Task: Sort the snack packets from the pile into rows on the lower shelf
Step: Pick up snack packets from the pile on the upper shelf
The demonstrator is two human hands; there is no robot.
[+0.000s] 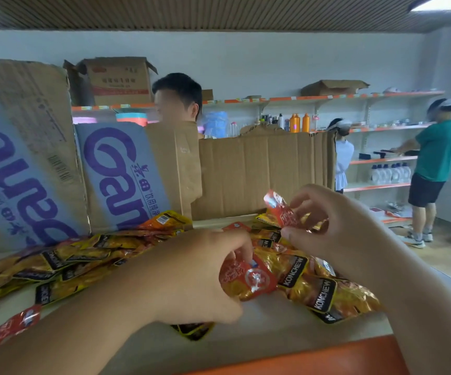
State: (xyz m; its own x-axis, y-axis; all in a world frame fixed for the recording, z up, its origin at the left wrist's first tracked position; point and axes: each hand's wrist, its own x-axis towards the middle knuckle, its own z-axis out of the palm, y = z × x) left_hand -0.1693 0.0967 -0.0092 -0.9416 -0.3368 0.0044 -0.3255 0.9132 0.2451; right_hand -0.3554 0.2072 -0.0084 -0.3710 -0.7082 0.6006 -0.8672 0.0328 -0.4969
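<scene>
A pile of yellow and black snack packets (324, 290) lies on the white shelf (267, 318), spreading from the centre right. More yellow packets (64, 263) stretch in a band to the left. My left hand (205, 274) grips a red and gold packet (248, 280) low over the pile. Higher up, my right hand (327, 223) pinches a second red packet (280, 208) above the pile. Red packets (13, 326) lie in a row at the near left. A yellow packet (194, 330) peeks out from under my left hand.
Cardboard boxes with purple lettering (121, 171) and a plain cardboard sheet (265, 171) stand along the back of the shelf. The shelf's orange front edge (313, 358) runs below. Beyond are three people (435, 158) and wall shelves with bottles (300, 123).
</scene>
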